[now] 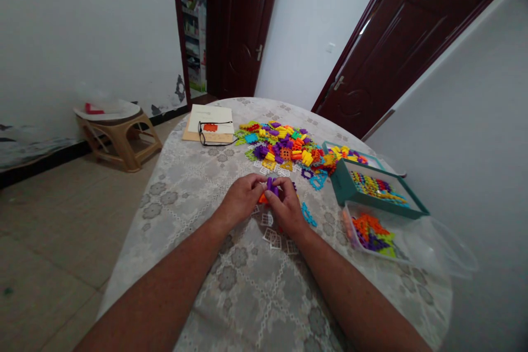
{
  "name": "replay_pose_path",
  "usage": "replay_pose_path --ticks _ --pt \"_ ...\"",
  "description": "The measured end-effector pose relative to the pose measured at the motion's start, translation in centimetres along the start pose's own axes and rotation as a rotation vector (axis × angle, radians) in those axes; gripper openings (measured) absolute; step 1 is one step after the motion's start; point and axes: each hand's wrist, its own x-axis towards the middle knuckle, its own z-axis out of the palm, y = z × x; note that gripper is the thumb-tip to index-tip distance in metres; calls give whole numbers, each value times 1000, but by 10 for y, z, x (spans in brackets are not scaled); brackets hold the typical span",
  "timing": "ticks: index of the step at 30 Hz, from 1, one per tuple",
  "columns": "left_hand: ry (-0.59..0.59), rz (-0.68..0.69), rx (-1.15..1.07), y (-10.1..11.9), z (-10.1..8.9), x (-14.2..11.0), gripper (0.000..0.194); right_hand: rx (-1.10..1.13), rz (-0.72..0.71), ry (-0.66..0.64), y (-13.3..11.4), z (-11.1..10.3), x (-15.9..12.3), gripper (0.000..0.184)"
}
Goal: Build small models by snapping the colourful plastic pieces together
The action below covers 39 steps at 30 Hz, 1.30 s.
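Pinching a small purple plastic piece (270,182) between the fingertips of left hand (244,194) and right hand (289,208), both narrow; centred between them, about equally near each; pointing lengthwise roughly away from the body, partly hidden; close by an orange plastic piece (263,198), can't tell if joined; short of the jumbled multicoloured plastic heap (284,146).
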Motion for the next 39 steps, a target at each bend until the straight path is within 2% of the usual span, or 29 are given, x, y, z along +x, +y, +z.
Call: replay_pose_path --ticks 2,4,6,9,11,14,17,20,24,28,31,36,39 --pt "4 -43 -27 -1 3 -2 31 30 12 45 1 1 1 24" --pt "-33 -67 -44 -1 6 -4 31 -29 -5 145 3 2 2 21" --pt "-80 -45 -17 0 9 -6 25 -108 -31 227 5 2 3 18" --pt "-122 -12 59 3 13 -9 20 -141 -34 270 6 1 6 18" --pt "-198 -18 77 4 17 -11 18 -58 2 308 7 -3 11 20" --pt "-267 -38 71 4 20 -12 17 202 88 361 9 -11 21 22" --pt "-163 -79 -62 4 17 -9 19 400 160 360 9 -19 28 31" --pt "-67 -140 -170 5 8 -4 24 535 243 284 8 -19 27 46" --pt "-14 -160 -122 3 2 -1 25 607 297 188 5 -11 20 40" --pt "36 -120 -37 0 3 -1 20 496 259 132 7 -3 15 37" --pt "73 -94 -10 -2 2 -1 28 303 180 65 12 -3 12 39" --pt "-25 -73 -11 4 -2 -4 30 -29 66 -7 13 -5 10 35" --pt "-10 -79 20 8 -2 -4 32 -132 -2 -22 8 -6 8 34"
